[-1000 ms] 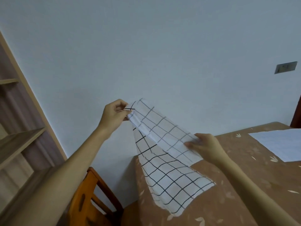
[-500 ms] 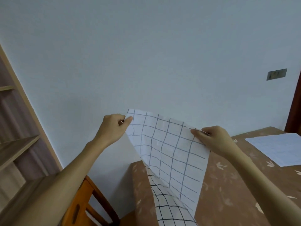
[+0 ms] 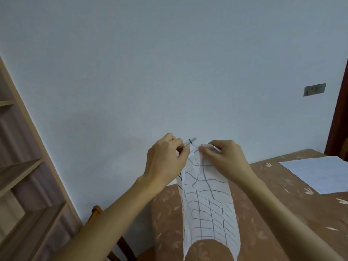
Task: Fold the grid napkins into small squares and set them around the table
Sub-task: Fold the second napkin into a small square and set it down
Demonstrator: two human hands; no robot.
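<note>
Fingers of my left hand are curled in tight and pinch one top corner of the grid napkin. A short tab of cloth with one dark line sticks up past the thumb. Fingers of my right hand are bent the same way and pinch the other top corner. The two pinches sit just beside each other, nearly touching, raised in front of the plain pale wall.

From those fingertips the napkin hangs straight down as a narrow band. It is thin white cloth, soft and limp. Just under my fingers its grey grid lines are crumpled and wavy, and lower down they run in even squares. A darker edge shows on the side under my left hand. Well below my fingers the band bows outward into a rounded arch, and the table shows through the arch.

The table under my right forearm wears a smooth brown cover printed with small pale leaf shapes. Beyond my right fingers, to their right and well apart, a pale sheet lies flat on it; its pattern is too faint to tell. Below my left forearm stands an orange wooden chair, and left of that hand are slanted wooden shelves.
</note>
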